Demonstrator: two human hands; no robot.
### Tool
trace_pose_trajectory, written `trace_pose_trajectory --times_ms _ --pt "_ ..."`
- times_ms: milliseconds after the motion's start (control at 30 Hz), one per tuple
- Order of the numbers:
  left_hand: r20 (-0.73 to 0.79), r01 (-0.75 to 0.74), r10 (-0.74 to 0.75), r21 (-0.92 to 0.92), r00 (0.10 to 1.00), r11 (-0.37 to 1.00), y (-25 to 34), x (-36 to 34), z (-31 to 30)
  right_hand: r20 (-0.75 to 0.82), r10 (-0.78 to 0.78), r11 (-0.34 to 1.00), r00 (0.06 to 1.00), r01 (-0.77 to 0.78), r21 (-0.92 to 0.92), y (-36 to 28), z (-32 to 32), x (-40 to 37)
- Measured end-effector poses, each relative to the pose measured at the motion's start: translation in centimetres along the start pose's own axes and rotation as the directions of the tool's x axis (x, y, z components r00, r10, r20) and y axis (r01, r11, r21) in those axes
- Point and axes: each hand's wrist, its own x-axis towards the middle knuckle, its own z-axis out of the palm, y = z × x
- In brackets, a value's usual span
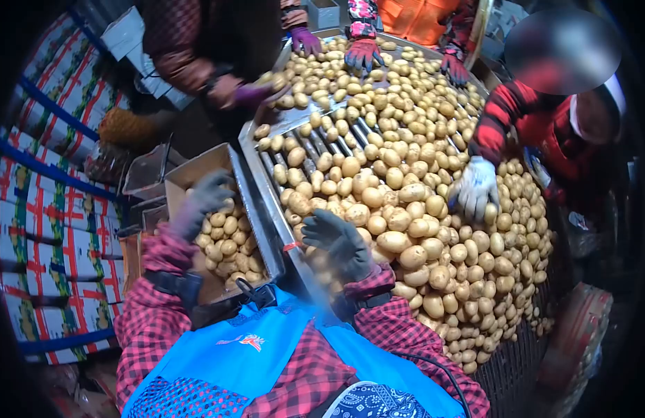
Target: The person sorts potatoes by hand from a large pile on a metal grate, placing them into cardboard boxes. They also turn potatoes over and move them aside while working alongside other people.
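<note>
My left hand [205, 200], in a grey glove, is over the upper left part of an open cardboard box [190, 167] holding potatoes [228, 244]. Its fingers are partly curled and smeared by motion. My right hand [338, 244], also gloved in grey, is at the near left edge of a large heap of potatoes [399, 216] on a metal roller table [256, 164]. The fingers of that hand are apart and point left, and nothing shows in its grasp. Below it a few potatoes are blurred.
Co-workers' gloved hands reach over the heap from the far side, and a white-gloved hand [475, 188] touches potatoes at the right. Stacked printed cartons [51, 216] stand at the left. A full mesh sack [127, 127] lies beyond the box. A carton [576, 334] stands at lower right.
</note>
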Motion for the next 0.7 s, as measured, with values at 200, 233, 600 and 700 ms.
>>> trace_pose_trajectory --times_ms 200,233,600,700 --pt "0.495 -0.514 0.145 0.79 0.857 0.336 -1.0 4.1 14.6 0.02 -0.082 0.982 0.996 0.084 -0.172 -1.1 1.7 -1.8" --pt "0.566 -0.609 0.23 0.757 0.792 0.236 -1.0 4.9 15.4 0.098 -0.118 0.942 0.988 0.142 -0.303 -2.4 2.3 -1.9" --pt "0.638 -0.488 0.093 0.479 0.765 0.729 -1.9 16.0 25.5 -0.085 -0.674 -0.201 0.734 -0.292 -0.935 -9.5 2.9 -11.8" --pt "0.699 -0.522 0.19 0.299 0.69 0.799 -2.5 14.4 26.8 -0.092 -0.632 -0.267 0.769 -0.328 -0.906 -8.6 2.9 -13.2"
